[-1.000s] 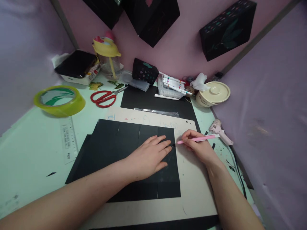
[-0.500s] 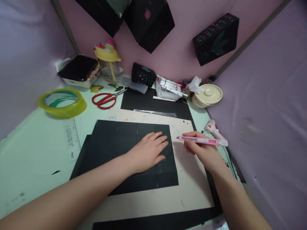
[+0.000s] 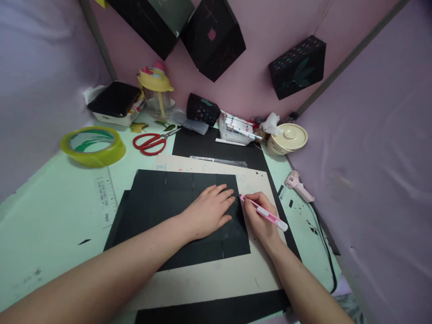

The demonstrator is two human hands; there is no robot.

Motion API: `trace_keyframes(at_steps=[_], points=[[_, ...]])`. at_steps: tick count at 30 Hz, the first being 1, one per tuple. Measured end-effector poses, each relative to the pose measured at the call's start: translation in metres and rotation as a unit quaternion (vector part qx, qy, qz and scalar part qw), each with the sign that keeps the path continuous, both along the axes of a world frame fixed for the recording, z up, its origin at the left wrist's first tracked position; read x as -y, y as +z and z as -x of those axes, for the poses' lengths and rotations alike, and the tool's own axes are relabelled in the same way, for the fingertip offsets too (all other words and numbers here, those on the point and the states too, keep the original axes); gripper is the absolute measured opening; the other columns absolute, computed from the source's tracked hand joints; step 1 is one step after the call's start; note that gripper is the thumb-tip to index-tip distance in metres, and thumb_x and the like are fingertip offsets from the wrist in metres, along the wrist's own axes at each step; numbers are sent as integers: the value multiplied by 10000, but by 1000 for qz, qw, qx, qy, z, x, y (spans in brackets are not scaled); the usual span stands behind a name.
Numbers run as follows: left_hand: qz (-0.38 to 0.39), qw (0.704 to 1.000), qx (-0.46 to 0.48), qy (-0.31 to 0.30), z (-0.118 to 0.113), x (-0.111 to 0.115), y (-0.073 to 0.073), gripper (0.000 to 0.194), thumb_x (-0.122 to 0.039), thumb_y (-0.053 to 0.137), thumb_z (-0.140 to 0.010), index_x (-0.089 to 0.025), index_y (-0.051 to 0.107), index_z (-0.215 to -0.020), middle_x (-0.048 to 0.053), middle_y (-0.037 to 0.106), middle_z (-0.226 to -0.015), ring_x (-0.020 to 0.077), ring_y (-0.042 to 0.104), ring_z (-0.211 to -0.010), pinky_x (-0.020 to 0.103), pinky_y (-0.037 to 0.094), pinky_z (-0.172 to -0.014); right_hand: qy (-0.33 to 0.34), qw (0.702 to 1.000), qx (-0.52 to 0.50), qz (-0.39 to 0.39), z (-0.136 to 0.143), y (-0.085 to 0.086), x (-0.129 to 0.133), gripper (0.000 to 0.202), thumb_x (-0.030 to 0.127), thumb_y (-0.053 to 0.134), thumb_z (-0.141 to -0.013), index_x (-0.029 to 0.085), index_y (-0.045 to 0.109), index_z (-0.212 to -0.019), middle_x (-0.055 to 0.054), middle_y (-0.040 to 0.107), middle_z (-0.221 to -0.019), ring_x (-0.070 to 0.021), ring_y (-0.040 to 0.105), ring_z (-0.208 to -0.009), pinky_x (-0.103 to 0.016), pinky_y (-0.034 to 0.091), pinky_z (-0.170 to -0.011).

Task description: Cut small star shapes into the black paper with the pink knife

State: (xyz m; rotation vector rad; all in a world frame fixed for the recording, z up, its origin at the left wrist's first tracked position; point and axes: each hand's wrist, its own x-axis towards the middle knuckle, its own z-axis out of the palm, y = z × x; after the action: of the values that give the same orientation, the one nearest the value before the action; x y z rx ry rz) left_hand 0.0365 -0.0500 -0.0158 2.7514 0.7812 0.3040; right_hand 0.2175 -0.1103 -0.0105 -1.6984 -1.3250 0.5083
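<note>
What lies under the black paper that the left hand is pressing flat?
Under the black paper lies a beige board, which rests on another black sheet. The left hand and the paper hide the board's middle.

Black paper sheet (image 3: 162, 202) on a cream cutting board (image 3: 216, 279). Pink craft knife (image 3: 263, 212) with white slider and end cap. Pale mint-green table (image 3: 43, 216). Red-handled scissors (image 3: 150, 141). Yellow-green tape roll (image 3: 92, 146). Clear ruler (image 3: 105, 200) with black markings. Cream lidded bowl (image 3: 286, 138). Yellow-lidded clear bottle (image 3: 155, 90) with pink top. Black boxes (image 3: 297, 67) with small multicoloured cut-outs on pink wall (image 3: 256, 67).
</note>
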Motion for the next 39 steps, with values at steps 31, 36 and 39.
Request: trace_keyframes(at_steps=[31, 36, 39], points=[[14, 1000, 9, 1, -1, 0, 2, 464, -376, 508, -937, -160, 493, -1347, 74, 435, -1464, 283, 303, -1391, 438, 223, -1138, 43, 990, 133, -18, 11, -5, 2, 98, 223, 521, -851, 216, 539, -755, -13, 667, -726, -153, 590, -598, -253, 431, -584], [13, 1000, 12, 0, 0, -1, 2, 465, -379, 507, -936, -159, 494, -1345, 78, 434, -1464, 287, 304, -1389, 443, 227, -1136, 44, 991, 125, -19, 10, -7, 2, 88, 229, 523, -850, 219, 537, -764, -13, 669, -731, -156, 600, -607, -257, 440, -593], [15, 1000, 13, 0, 0, 0, 2, 458, -377, 501, -939, -162, 493, -1344, 78, 434, -1464, 282, 303, -1392, 445, 227, -1137, 41, 992, 119, -15, 10, -6, 2, 74, 224, 528, -842, 220, 542, -770, -12, 668, -734, -158, 605, -616, -257, 446, -598]])
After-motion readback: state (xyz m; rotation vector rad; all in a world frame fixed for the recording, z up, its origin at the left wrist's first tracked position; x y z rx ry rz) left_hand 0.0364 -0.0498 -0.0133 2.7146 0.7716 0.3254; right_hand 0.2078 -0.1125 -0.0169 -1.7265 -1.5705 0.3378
